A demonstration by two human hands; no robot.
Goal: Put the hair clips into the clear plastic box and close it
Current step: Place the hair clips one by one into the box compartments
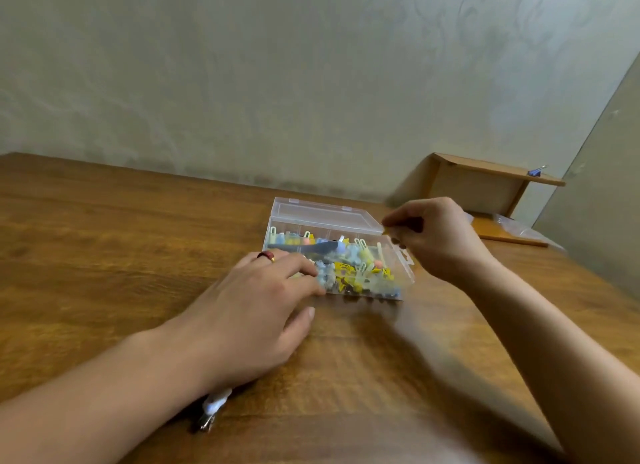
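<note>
A clear plastic box stands on the wooden table, full of several yellow, blue and pale green hair clips. Its clear lid is hinged at the back and tilted partly up. My right hand pinches the lid's right front corner. My left hand rests against the box's left front side, fingers spread, with a red ring on one finger. One white hair clip with a metal clasp lies on the table under my left forearm, partly hidden.
A small wooden shelf stands at the back right against the wall, with a blue binder clip on top. Clear plastic bags lie by its base. The wall runs close behind the table.
</note>
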